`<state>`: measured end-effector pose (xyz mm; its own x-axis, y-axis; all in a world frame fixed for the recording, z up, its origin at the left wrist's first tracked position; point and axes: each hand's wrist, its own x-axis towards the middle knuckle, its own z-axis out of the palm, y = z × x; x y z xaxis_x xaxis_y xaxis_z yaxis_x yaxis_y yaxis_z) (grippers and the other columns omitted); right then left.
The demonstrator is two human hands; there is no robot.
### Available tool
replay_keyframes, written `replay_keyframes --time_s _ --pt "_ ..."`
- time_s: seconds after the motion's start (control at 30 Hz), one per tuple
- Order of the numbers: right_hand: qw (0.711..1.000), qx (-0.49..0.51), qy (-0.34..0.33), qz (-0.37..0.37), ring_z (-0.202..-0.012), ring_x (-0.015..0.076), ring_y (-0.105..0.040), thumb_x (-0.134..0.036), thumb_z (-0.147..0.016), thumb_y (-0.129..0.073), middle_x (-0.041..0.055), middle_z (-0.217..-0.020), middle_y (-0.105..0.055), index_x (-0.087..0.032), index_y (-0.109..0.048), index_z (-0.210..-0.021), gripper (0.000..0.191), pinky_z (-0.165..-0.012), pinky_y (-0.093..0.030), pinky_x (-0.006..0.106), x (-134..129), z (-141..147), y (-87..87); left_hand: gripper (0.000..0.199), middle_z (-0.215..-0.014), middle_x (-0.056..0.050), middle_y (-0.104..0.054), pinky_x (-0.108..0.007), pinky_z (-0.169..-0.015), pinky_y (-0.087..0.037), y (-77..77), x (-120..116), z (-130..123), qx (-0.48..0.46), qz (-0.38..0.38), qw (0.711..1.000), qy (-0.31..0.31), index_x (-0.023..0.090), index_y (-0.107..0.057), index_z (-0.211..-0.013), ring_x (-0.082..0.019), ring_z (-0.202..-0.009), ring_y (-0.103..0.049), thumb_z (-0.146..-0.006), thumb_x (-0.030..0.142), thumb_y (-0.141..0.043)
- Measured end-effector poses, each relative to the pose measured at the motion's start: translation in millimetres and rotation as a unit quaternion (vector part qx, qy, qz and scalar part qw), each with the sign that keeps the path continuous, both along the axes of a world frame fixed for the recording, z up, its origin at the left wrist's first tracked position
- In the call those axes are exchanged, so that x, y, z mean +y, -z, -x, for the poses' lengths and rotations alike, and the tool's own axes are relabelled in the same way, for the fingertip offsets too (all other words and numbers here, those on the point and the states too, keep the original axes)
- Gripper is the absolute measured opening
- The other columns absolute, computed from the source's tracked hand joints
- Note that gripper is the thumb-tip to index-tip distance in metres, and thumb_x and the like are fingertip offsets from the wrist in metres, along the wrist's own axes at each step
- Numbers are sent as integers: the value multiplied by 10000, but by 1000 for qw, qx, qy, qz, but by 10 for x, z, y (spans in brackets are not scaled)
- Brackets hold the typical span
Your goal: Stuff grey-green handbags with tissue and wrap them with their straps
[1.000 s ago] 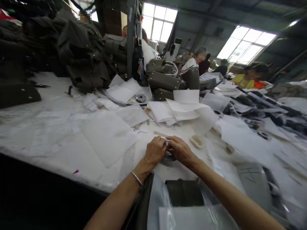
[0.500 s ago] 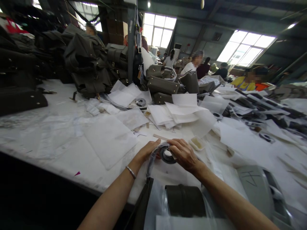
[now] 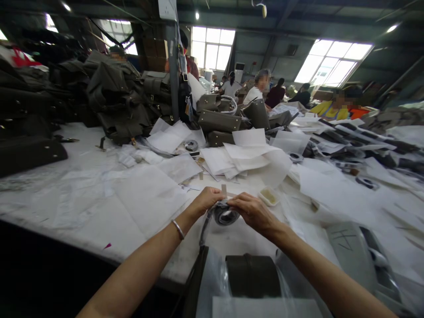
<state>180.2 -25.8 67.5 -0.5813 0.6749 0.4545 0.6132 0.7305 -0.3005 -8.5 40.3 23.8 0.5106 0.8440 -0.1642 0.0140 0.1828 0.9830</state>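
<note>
A dark coil wrapped in clear plastic (image 3: 226, 216) hangs between my hands, above the white table. My left hand (image 3: 210, 197) pinches a small beige strip (image 3: 224, 191) at the coil's upper left. My right hand (image 3: 249, 208) has its fingers closed on the upper right edge of the coil. A wrapped strap (image 3: 204, 227) runs from the coil down toward a dark olive bag (image 3: 253, 276), which lies partly under clear plastic and a white sheet near my body.
White sheets (image 3: 152, 194) and paper stacks (image 3: 245, 157) cover the table. A small dish (image 3: 268, 196) sits right of my hands. Olive bags (image 3: 115, 101) are heaped at the back left. A grey-green piece (image 3: 347, 247) lies at right. Several people are beyond the table.
The small beige strip now stands upright at my left fingertips. My right hand has shifted to the coil's upper edge, and the coil has tilted flatter. The whole view has shifted slightly.
</note>
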Motion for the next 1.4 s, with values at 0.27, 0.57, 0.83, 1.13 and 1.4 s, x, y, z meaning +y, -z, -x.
replay_keyframes --time_s 0.27,0.57,0.83,1.13,1.4 --pt "956 92 86 266 -677 145 -609 -218 -801 -701 15 -725 -678 -189 -741 -779 54 -649 -449 249 117 -23 -144 203 -670 27 -568 -228 -554 -330 -162 -131 -18 21 -77 994 79 144 -639 -742 -101 -584 -467 -730 341 -588" --pt "829 299 131 454 -639 112 -523 -336 -525 -890 -42 -691 -582 -153 -614 -826 448 -579 -401 229 114 -33 44 128 -715 36 -550 -218 -583 -355 -258 -256 -37 42 -132 990 30 162 -574 -751 -98 -630 -477 -672 250 -624" --pt "791 314 128 510 -586 99 -507 -448 -544 -892 -4 -661 -632 -132 -629 -722 448 -564 -370 235 76 -32 -41 284 -708 55 -514 -215 -561 -326 -284 -364 -10 61 -169 982 50 190 -507 -835 -92 -614 -443 -710 334 -719" --pt "795 364 100 475 -614 114 -545 -436 -573 -868 -12 -675 -634 -151 -627 -748 412 -601 -416 250 60 33 10 258 -759 52 -518 -229 -640 -362 -314 -407 -25 71 -218 973 10 201 -490 -833 -110 -693 -472 -669 228 -687" --pt "883 282 151 343 -569 112 -505 -317 -699 -712 -30 -613 -600 -177 -647 -707 155 -543 -390 228 51 62 128 212 -681 34 -551 -247 -602 -310 -249 -364 -11 136 -107 985 18 189 -562 -763 -139 -674 -479 -636 298 -691"
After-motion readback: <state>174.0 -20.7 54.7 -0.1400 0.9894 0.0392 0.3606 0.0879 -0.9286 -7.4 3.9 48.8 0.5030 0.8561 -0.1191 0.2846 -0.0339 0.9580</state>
